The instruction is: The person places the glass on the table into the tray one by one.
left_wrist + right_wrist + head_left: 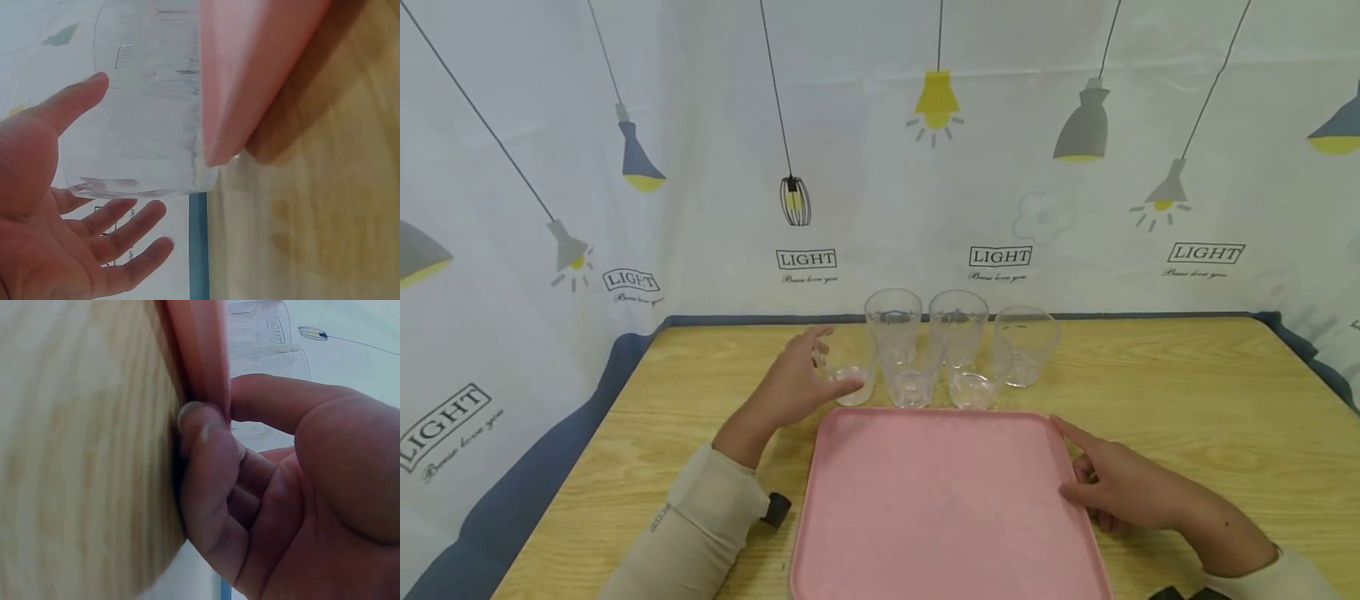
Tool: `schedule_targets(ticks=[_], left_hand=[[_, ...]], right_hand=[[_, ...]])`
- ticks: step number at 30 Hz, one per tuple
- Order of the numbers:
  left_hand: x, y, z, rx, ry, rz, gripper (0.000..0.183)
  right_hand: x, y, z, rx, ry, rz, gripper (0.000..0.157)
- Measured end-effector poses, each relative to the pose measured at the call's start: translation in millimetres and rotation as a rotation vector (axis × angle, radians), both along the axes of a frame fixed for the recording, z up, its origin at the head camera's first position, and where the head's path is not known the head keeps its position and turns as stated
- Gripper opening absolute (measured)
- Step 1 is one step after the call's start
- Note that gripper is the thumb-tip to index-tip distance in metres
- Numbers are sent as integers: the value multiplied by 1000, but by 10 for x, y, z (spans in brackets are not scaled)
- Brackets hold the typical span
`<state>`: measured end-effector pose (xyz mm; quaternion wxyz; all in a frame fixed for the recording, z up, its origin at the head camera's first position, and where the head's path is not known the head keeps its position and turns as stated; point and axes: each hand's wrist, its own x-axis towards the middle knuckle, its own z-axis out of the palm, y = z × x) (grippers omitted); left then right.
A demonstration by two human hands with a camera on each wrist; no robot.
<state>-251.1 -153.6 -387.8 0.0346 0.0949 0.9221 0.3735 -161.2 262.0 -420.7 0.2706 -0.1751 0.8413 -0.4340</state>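
Observation:
My left hand is spread around the leftmost clear plastic cup, thumb on the near side and fingers beyond it. In the left wrist view that cup stands between the thumb and the loosely parted fingers. Just in front of the cups lies a pink rectangular tray with nothing on it. My right hand pinches the tray's right edge near the far corner. In the right wrist view its thumb is over the rim and its curled fingers are underneath.
Several more clear cups stand upright in two rows beyond the tray, including a far right cup and a front middle cup. The wooden table ends at a curtain printed with lamps.

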Motion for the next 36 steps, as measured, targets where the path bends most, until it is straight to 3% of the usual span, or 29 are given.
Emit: schedule_targets(ticks=[7,16,25,29,36], left_hand=[[47,-9,166,-6,81,11,100],[184,-23,372,91,3,-115,92],[375,10,398,77,-84,-232,90],[380,25,403,73,-96,-279,87],[353,14,387,36,-143,-286,87]], right_hand=[[-10,-7,27,22,-5,-18,91],[15,23,1,10,18,-20,90],[49,16,-53,-34,-31,-11,91],[52,24,-53,-27,-6,-14,91],[0,18,-22,-12,-14,-20,91]])
